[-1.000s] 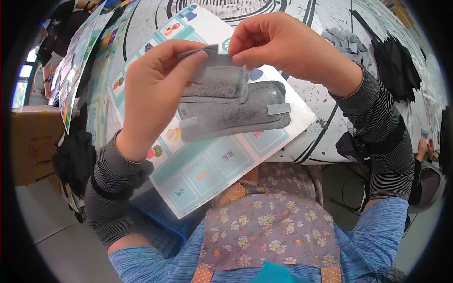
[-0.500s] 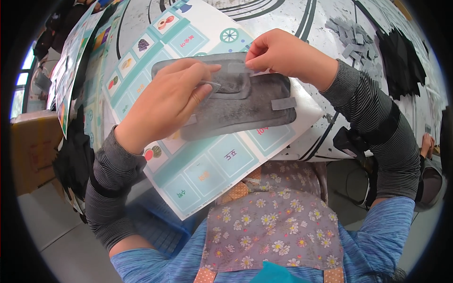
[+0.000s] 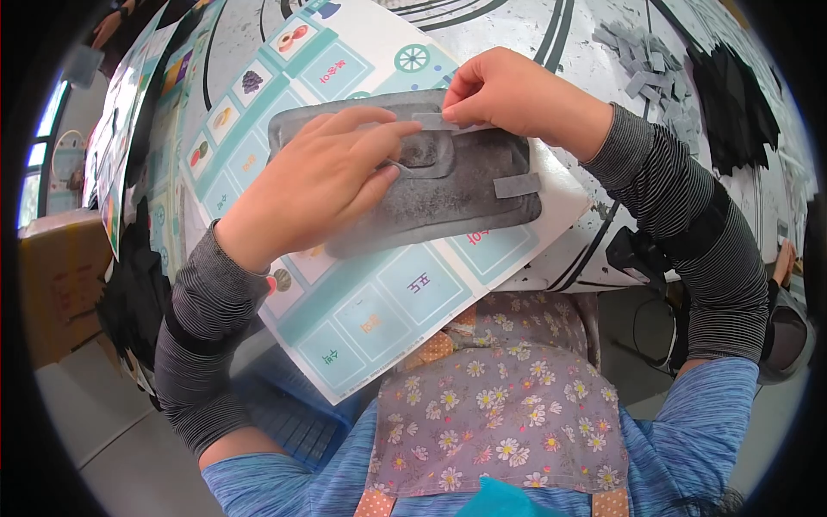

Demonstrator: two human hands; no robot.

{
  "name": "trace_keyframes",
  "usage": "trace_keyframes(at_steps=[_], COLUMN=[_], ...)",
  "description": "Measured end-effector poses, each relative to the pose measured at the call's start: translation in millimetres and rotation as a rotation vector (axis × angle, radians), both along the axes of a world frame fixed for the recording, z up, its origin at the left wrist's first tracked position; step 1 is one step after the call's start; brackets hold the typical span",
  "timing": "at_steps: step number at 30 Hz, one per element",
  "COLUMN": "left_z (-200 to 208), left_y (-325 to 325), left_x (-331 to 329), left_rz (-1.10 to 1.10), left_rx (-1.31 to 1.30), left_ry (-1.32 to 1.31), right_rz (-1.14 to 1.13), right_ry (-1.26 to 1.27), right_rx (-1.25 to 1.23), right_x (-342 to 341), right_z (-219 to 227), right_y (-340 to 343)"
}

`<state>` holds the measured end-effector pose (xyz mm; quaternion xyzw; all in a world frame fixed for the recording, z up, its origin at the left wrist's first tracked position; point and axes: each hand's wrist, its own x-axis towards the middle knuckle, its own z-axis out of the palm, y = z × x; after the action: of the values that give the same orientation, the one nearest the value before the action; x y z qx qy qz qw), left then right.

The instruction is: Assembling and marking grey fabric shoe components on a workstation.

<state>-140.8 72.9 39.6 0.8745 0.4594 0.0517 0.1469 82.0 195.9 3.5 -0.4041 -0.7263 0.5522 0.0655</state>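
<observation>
A dark grey, flat piece with rounded corners and a raised inner outline (image 3: 461, 194) lies in front of me. My right hand (image 3: 521, 95) pinches a small grey strip (image 3: 428, 121) at the far edge of this piece. My left hand (image 3: 314, 185) reaches over its left part, index fingertip close to the strip's left end. A thin pale edge shows by the left thumb; what those fingers hold is mostly hidden. Another grey strip (image 3: 516, 185) sits across the piece's right end.
Under the piece is a printed sheet (image 3: 345, 349) with fruit pictures. Loose grey strips (image 3: 642, 65) are heaped on the white table at the far right, beside a black fabric stack (image 3: 732, 103). At left are a cardboard box (image 3: 60, 289) and a blue basket (image 3: 297, 414).
My left hand has shifted slightly right, its index finger now nearer the strip. It now covers the strip at the piece's left end. My right hand keeps its pinch, barely moved.
</observation>
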Motion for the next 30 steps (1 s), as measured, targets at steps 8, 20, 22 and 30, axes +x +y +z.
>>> trace_keyframes(at_steps=[8,20,22,30], left_z=[-1.0,2.0,0.6,-1.7], left_y=[3.1,0.9,1.5,4.9], left_x=[2.6,-4.5,-2.9,3.1], left_rz=[0.005,0.007,-0.013,-0.036], left_rx=[0.006,0.057,0.065,0.063], left_ry=[-0.007,-0.033,-0.024,-0.020], right_rz=[0.006,-0.053,-0.046,0.007], right_ry=[-0.004,0.068,0.074,0.009], right_rx=[0.076,0.044,0.036,0.064], right_x=[0.4,6.8,4.2,-1.9], right_z=[-1.6,4.4,-1.6,-3.5], right_y=[5.0,10.7,6.6,2.7])
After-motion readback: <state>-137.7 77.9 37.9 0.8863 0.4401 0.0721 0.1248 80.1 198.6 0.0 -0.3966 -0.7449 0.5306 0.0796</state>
